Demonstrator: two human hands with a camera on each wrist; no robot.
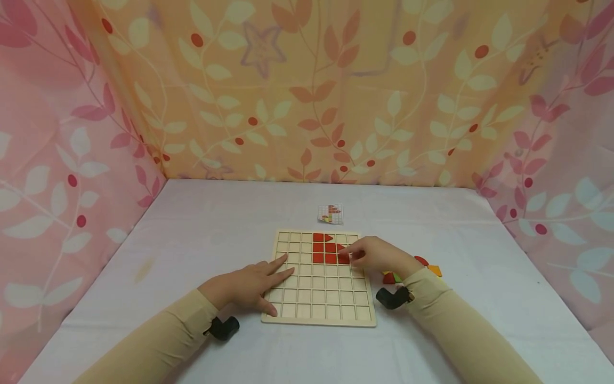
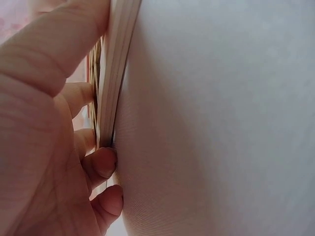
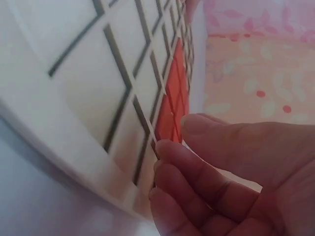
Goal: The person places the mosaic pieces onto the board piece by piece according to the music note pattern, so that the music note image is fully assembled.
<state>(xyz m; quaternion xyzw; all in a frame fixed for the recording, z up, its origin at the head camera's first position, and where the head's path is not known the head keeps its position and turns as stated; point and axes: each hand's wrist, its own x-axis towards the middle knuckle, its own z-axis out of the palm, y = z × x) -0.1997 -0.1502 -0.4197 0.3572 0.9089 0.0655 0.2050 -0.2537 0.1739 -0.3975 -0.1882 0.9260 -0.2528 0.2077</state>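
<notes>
A pale wooden grid board [image 1: 318, 296] lies flat on the table. Red pieces [image 1: 318, 248] fill several cells near its top middle, mostly squares, with one pointed piece [image 1: 328, 238] in the top row. My left hand [image 1: 242, 286] rests spread on the board's left side, thumb near the lower left corner and two fingers on the cells. In the left wrist view, other fingertips [image 2: 104, 162] hang beside the board's edge [image 2: 115, 73]. Thumb and curled fingers of my right hand [image 1: 379, 253] pinch a small red piece [image 1: 340, 247] at the right end of the red group, partly hidden by the fingertips.
Behind the board lies a small printed card [image 1: 331, 214] with a coloured pattern on a grid. Loose red, yellow and green pieces [image 1: 435, 270] lie right of the board, partly behind my right wrist. Patterned cloth [image 1: 307, 106] walls the table at the back and sides.
</notes>
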